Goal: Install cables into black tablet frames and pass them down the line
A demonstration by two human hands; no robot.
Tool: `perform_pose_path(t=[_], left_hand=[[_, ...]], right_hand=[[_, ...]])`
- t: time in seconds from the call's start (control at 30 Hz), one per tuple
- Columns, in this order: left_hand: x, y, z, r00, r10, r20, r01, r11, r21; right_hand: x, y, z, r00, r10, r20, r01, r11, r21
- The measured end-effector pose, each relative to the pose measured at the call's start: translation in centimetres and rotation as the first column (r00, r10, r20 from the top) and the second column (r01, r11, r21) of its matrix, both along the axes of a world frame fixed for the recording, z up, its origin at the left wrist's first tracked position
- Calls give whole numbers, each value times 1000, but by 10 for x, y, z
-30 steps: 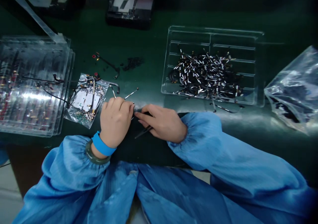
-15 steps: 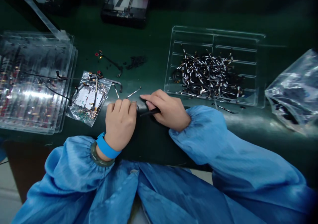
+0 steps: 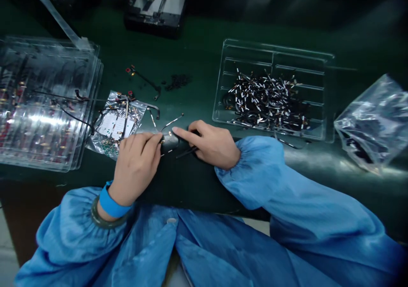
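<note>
My left hand (image 3: 138, 161) has its thumb and fingers pinched on a small flex cable, whose gold end (image 3: 162, 141) shows at the fingertips. The rest of that cable is hidden. My right hand (image 3: 215, 144) keeps dark tweezers (image 3: 186, 152) tucked in its curled fingers. Its index finger stretches left, close to a small gold-coloured contact piece (image 3: 170, 133) on the bench. A black-and-white flex cable (image 3: 172, 121) lies just beyond the fingertips, and another strip (image 3: 152, 118) is left of it.
A clear tray (image 3: 219, 72) with a heap of flex cables stands right. Stacked clear trays (image 3: 75, 157) are left, beside a plastic bag (image 3: 138, 108) with loose cables on it. Black bits (image 3: 178, 81) lie beyond my hands. Another clear bag (image 3: 379, 121) sits far right.
My left hand has moved left and turned, uncovering the gold contact piece and cable end. My right index finger has shifted slightly left and down, the tweezers still in that hand.
</note>
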State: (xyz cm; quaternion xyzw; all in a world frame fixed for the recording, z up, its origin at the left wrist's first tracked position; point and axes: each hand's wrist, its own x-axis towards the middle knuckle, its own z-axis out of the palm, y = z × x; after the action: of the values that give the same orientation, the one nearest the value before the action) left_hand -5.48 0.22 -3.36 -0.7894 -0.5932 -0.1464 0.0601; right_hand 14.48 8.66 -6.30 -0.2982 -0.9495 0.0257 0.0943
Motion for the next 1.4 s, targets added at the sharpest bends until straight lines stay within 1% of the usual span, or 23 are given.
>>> perform_pose_path(t=[0.13,0.27,0.37,0.47,0.57,0.63,0.7,0.8,0.9,1.0,1.1,1.2,1.3,1.33,1.4], left_hand=[[-20,18,-2,987,-143,-69,142,990,-22],[-28,32,-5,941,-318,-116,309,947,-90],[-32,33,-7,922,-374,-98,362,924,-120],[-34,29,-9,922,-380,-69,369,919,-137],[-31,24,-11,932,-359,-45,350,927,-136],[-26,22,-11,945,-322,-55,313,941,-129],[-18,20,-11,959,-271,-77,261,958,-118],[-4,18,-11,980,-185,-74,177,979,-105],[7,18,-13,993,-112,-37,107,988,-109],[14,17,-14,997,-72,-25,68,991,-118],[13,16,-14,998,-67,-21,64,992,-113],[6,15,-13,996,-86,12,86,993,-81],[-3,15,-15,984,-176,34,177,984,-33],[-6,15,-15,977,-212,33,212,977,-24],[-7,16,-16,964,-265,24,266,963,-38]], right_hand=[[-3,0,3,998,35,44,-34,999,-7],[-2,2,2,998,43,43,-42,999,-16],[1,2,-1,999,47,19,-47,999,15],[1,0,0,998,56,36,-57,998,10],[-1,2,8,999,12,39,-9,998,-65],[-4,9,15,998,-59,-12,56,986,-157],[-10,22,21,979,-178,-98,152,962,-228],[-24,50,24,917,-359,-174,313,917,-246],[-43,73,21,883,-452,-125,414,876,-247],[-59,86,16,853,-518,-57,491,836,-248],[-66,88,15,848,-529,-29,511,832,-218],[-61,83,19,855,-519,20,511,833,-211],[-49,72,24,873,-485,50,479,833,-277],[-46,67,26,879,-471,70,468,825,-317],[-40,58,30,877,-461,133,475,793,-383]])
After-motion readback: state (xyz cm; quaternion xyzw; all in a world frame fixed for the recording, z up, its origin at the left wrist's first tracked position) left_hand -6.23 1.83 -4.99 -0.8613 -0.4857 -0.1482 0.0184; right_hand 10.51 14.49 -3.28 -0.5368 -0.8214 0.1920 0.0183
